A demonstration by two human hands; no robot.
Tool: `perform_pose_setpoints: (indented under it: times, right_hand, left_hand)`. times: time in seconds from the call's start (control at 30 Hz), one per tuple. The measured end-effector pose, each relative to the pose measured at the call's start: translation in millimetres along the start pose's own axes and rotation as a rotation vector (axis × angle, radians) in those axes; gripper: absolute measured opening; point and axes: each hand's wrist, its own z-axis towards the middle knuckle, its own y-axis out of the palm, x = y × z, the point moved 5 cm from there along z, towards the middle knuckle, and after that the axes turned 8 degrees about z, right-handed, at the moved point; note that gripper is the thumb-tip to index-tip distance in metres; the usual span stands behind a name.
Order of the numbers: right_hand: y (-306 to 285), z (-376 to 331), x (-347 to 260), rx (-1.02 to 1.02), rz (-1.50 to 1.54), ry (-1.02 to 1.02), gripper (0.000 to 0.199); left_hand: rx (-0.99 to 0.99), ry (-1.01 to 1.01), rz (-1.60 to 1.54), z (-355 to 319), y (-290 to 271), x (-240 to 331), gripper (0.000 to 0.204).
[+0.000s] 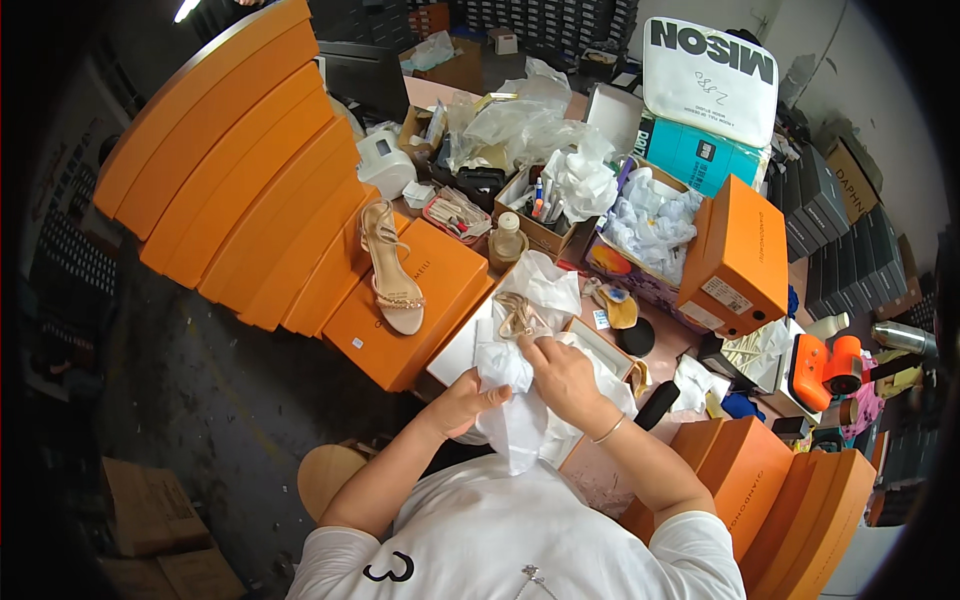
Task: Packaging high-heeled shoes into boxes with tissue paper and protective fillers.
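Observation:
A bunched piece of white tissue paper (505, 368) is between my hands, over an open shoe box (455, 352) with white inner walls. My left hand (466, 402) is closed on the paper's left side, thumb along it. My right hand (568, 382) has its fingers curled at the right side of the bunch; its fingertips are partly hidden. Just beyond my right fingers, a strappy gold sandal (517, 314) lies among tissue in the box, mostly covered. Its look-alike, a beige strappy sandal (392, 270), rests on a closed orange shoe box (440, 270) to the left.
Stacked orange boxes (240, 170) rise at the left, with more orange boxes (740, 480) at my right. Beyond the work stand a glass jar (507, 240), a carton of crumpled paper (650, 225) and an upright orange box (735, 258). An orange hand-held device (825, 370) lies far right.

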Motion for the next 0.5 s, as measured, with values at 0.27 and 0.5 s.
perform_pose_setpoints:
  times: [0.27,0.5]
  right_hand:
    - [-13,4,19,-0.51,0.968,-0.021,0.085]
    - [1,-1,10,-0.258,0.565,0.18,0.044]
  left_hand:
    - [-0.265,0.043,0.517,-9,-10,24,0.042]
    - [0.001,-0.076,0.401,2,-29,26,0.047]
